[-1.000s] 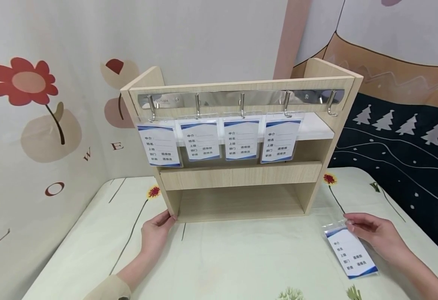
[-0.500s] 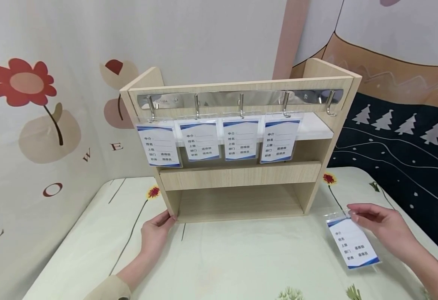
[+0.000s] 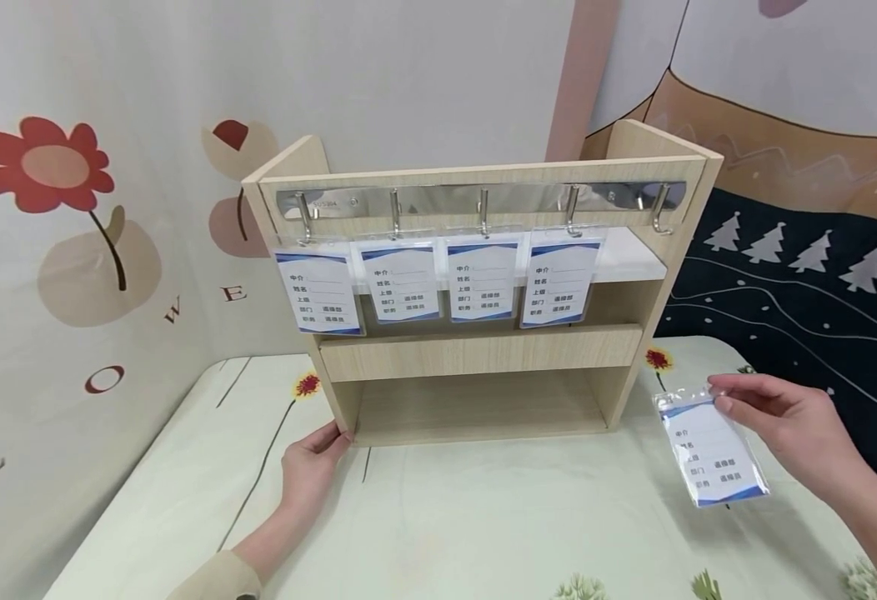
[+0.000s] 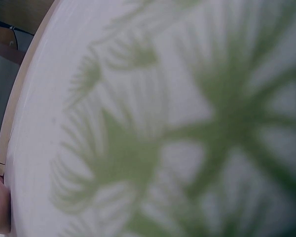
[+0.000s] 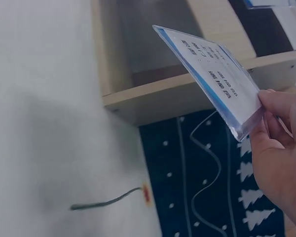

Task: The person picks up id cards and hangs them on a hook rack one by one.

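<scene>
In the head view, my right hand (image 3: 794,425) pinches a clear badge holder (image 3: 712,450) by its top corner, raised above the bedsheet at the right. A white card with blue bands and printed lines is inside it. The right wrist view shows this badge holder (image 5: 212,74) tilted between thumb and fingers. My left hand (image 3: 311,467) grips the lower left front corner of a pale wooden shelf (image 3: 483,352). Along its top runs a metal hook rail (image 3: 438,197). Several similar badge holders (image 3: 408,279) hang from its hooks; the rightmost hook (image 3: 661,208) bears none.
A light patterned sheet (image 3: 498,517) lies under the shelf. Behind stand a curtain (image 3: 423,75) with flower prints and, at the right, a dark cloth (image 3: 784,292) with tree prints. The left wrist view mostly shows blurred green leaf print (image 4: 123,158).
My right hand has lifted the badge holder upward from low over the sheet, bringing it slightly right. The left hand has stayed at the shelf corner, and the hanging badges have not moved.
</scene>
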The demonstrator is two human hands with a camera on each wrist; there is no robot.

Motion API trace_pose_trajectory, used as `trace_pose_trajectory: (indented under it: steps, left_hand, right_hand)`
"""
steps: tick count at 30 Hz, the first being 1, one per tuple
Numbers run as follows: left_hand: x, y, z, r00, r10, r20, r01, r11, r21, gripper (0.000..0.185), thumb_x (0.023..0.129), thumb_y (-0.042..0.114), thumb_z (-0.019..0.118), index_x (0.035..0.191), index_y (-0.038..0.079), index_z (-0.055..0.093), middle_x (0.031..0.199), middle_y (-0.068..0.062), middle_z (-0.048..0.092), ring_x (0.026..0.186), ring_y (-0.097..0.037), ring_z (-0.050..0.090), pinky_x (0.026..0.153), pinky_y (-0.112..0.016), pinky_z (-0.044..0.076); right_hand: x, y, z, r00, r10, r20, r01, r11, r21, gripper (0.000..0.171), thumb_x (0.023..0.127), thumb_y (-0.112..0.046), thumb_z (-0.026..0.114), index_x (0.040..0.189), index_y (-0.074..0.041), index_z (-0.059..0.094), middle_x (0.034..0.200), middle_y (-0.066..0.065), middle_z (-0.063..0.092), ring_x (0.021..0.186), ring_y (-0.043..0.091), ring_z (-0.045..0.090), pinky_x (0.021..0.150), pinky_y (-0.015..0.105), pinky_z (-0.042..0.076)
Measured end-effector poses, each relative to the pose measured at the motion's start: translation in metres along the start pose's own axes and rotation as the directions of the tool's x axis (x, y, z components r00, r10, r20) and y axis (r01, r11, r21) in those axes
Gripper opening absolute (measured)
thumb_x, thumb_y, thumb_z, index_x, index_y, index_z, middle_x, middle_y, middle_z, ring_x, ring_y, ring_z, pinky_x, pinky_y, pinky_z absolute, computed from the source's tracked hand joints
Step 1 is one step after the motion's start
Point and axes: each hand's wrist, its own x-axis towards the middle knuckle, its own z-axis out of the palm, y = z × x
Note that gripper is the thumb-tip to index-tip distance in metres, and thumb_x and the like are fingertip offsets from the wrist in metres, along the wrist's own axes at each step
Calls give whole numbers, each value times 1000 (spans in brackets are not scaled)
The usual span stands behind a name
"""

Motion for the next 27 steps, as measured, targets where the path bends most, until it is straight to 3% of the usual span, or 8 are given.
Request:
trace_pose_trajectory:
  steps: [10, 19, 27]
  left_hand:
    - [1, -1, 1, 1000, 23, -1, -23, 1000, 1, 38, 100, 6, 66, 135, -6, 62, 131, -23, 64, 120, -33, 64, 82, -11, 52]
    - [-1, -2, 1, 1000, 15, 6, -15, 1000, -1, 38, 99, 7, 66, 136, -5, 62, 132, -22, 64, 121, -33, 63, 81, -10, 52]
    - [0, 0, 0, 1000, 7, 13, -7, 1000, 1, 39, 100, 8, 66, 137, -4, 62, 133, -21, 64, 122, -32, 63, 83, -11, 52]
  right_hand:
    - [6, -32, -10, 992, -4, -124, 11, 999, 49, 22, 100, -12, 68, 121, -7, 71, 101, -29, 62, 80, 1, 59, 69, 8, 51]
    - [13, -61, -17, 981, -53, -185, 61, 998, 36, 21, 100, -6, 67, 120, -8, 72, 101, -27, 63, 80, -2, 58, 71, 5, 49]
    - [23, -76, -19, 974, -82, -213, 104, 990, 98, 24, 100, -6, 67, 124, -7, 72, 101, -22, 65, 81, 0, 59, 73, 4, 49]
